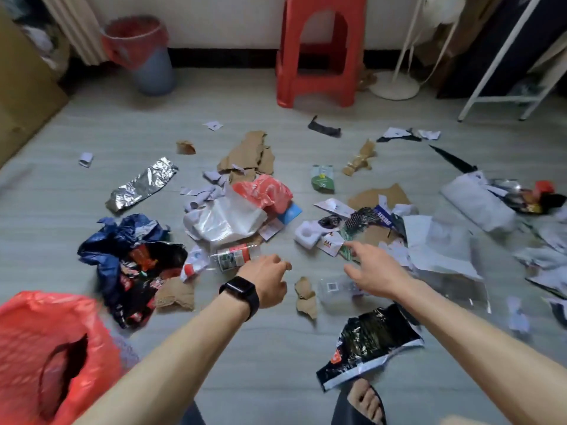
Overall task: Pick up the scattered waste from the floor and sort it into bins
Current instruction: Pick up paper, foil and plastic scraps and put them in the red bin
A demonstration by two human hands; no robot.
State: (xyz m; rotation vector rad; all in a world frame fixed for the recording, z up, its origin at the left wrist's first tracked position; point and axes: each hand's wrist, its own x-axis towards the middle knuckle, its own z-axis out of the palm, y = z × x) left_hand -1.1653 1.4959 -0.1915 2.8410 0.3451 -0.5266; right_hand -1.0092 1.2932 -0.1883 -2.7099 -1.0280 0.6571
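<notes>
Head camera looks down over both my bare forearms at the floor [260,348], where the waste lies scattered from edge to edge. My left hand [267,283], a black watch [239,291] on its wrist, hovers just beside a crushed plastic bottle [233,256]. Its fingers [283,266] are loosely curled with nothing in them, though their tips are partly hidden behind the knuckles. My right hand [376,273] is spread above a clear plastic wrapper [336,291], fingers apart, the forefinger stretched toward a small white-and-red packet [329,243]. Blur softens this hand and I cannot tell whether it touches anything. Between the hands lies a torn scrap of cardboard [306,297]. A black snack bag [369,343] lies near my slippered foot [365,400], which the bottom edge cuts off. At lower left a bin lined with a red bag [36,338] is cropped by the frame. A second, grey bin [150,65] with a red liner stands by the far wall, left of a red stool [319,90]. Print on the wrappers is too blurred to read.
</notes>
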